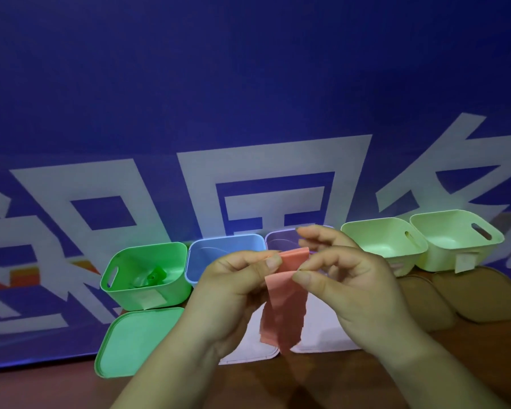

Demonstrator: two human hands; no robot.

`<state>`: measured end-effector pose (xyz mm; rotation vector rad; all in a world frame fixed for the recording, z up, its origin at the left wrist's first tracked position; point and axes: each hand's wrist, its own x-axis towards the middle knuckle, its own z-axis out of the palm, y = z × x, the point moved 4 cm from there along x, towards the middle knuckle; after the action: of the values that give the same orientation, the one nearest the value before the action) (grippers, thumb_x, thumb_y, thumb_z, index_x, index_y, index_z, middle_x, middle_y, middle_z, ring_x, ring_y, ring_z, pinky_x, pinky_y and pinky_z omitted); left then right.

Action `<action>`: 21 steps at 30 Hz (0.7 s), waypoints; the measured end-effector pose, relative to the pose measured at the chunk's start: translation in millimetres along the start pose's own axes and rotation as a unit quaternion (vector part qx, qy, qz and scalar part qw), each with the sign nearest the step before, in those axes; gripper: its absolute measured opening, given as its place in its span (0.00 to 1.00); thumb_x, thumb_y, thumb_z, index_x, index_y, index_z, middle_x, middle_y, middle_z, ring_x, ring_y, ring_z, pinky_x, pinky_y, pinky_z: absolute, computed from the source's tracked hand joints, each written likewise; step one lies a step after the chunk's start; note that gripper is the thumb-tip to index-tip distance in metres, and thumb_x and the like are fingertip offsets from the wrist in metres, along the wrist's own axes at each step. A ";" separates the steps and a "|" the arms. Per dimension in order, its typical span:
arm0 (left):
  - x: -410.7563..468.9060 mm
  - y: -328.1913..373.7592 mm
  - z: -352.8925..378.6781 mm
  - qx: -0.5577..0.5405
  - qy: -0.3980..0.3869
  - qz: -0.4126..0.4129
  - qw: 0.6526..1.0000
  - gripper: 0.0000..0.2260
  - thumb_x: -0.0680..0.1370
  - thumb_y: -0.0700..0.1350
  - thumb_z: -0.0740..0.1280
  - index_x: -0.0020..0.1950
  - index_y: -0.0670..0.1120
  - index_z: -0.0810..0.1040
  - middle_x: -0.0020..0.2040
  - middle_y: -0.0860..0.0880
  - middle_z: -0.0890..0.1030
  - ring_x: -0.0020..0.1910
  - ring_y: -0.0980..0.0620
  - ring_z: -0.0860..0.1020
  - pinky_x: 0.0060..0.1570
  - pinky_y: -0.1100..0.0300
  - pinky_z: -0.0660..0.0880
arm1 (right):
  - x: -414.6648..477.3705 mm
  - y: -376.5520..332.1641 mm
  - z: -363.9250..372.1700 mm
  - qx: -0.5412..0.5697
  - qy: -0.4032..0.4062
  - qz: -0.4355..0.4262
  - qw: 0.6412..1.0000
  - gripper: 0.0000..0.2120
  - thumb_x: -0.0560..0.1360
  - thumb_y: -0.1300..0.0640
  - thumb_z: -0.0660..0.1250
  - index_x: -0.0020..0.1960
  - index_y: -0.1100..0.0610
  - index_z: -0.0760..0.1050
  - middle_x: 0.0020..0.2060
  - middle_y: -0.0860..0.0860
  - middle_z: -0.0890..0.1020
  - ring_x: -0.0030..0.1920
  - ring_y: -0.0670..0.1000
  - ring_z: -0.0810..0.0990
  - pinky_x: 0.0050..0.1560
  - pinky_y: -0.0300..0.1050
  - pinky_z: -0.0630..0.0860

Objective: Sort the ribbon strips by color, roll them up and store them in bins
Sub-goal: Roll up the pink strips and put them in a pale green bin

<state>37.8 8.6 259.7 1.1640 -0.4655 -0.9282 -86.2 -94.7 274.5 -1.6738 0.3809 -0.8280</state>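
two hands meet close to the camera above a brown table (469, 364). the left hand (233, 290) pinches the folded top of a pink ribbon (283, 314) between thumb and forefinger. the right hand (354, 287) nips the same fold from the other side, its other fingers loosely curled. the rest of the strip hangs free below them, not yet rolled.

under it lies a pale lid (248, 346), with a green lid (136, 340) to the left. behind stands a row of open bins: a green bin (136, 293) holding a curl of green ribbon (155, 276), a blue bin (219, 246), a purple bin (278, 237) mostly hidden by the hands, and two pale green bins (366, 240) (452, 231).

the roll looks barely begun, so the fold would likely spring open if either pinch eased. the loose tail could also skew and wind crooked. no bin plainly matches pink, so the strip may land in the wrong one.
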 end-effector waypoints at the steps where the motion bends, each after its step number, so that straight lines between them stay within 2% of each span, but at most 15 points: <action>1: -1.7 0.0 -3.8 -0.010 -0.006 -0.005 1.000 0.10 0.67 0.42 0.72 0.45 0.39 0.85 0.46 0.37 0.85 0.42 0.44 0.83 0.45 0.54 0.78 | -0.7 0.2 5.5 0.016 0.012 0.002 1.000 0.04 0.65 0.57 0.77 0.35 0.49 0.84 0.58 0.40 0.81 0.59 0.45 0.81 0.52 0.36 0.77; 3: -5.4 -0.4 -10.2 -0.029 -0.015 -0.013 0.999 0.07 0.68 0.41 0.71 0.43 0.41 0.86 0.45 0.38 0.85 0.42 0.45 0.83 0.45 0.55 0.79 | -3.1 0.7 16.1 0.042 0.038 0.004 0.998 0.03 0.64 0.57 0.75 0.35 0.50 0.84 0.56 0.41 0.82 0.57 0.44 0.81 0.49 0.35 0.78; 6: -8.9 -1.7 -19.3 -0.042 -0.016 -0.022 0.999 0.07 0.68 0.40 0.72 0.44 0.41 0.86 0.48 0.37 0.85 0.45 0.44 0.83 0.51 0.51 0.78 | -7.3 2.4 28.7 0.062 0.069 0.005 0.996 0.02 0.63 0.55 0.74 0.36 0.50 0.84 0.53 0.44 0.84 0.56 0.45 0.82 0.50 0.35 0.78; 11: -10.6 -4.6 -31.0 -0.062 -0.005 -0.035 0.997 0.16 0.68 0.40 0.72 0.53 0.33 0.82 0.56 0.32 0.81 0.51 0.40 0.80 0.56 0.48 0.76 | -11.1 6.7 40.3 0.085 0.102 0.011 0.991 0.04 0.64 0.58 0.73 0.36 0.50 0.84 0.49 0.48 0.86 0.51 0.48 0.85 0.50 0.37 0.79; 15: -12.4 -6.0 -30.5 -0.056 -0.022 -0.039 0.997 0.13 0.68 0.42 0.72 0.49 0.38 0.85 0.54 0.34 0.83 0.50 0.42 0.79 0.56 0.49 0.76 | -12.6 8.7 43.7 0.098 0.116 0.015 0.988 0.05 0.64 0.59 0.73 0.35 0.48 0.84 0.48 0.49 0.86 0.50 0.48 0.85 0.49 0.37 0.79; 21: -13.4 -8.7 -28.1 -0.046 -0.038 -0.044 0.997 0.11 0.68 0.42 0.71 0.48 0.39 0.86 0.53 0.37 0.84 0.49 0.44 0.81 0.58 0.49 0.76 | -17.4 10.3 42.6 0.105 0.148 0.005 0.983 0.02 0.64 0.61 0.73 0.37 0.58 0.83 0.44 0.54 0.86 0.47 0.51 0.86 0.47 0.36 0.79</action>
<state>47.7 34.7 243.4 1.0765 -0.4307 -1.0622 -66.9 -56.0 255.9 -1.3546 0.4879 -1.0760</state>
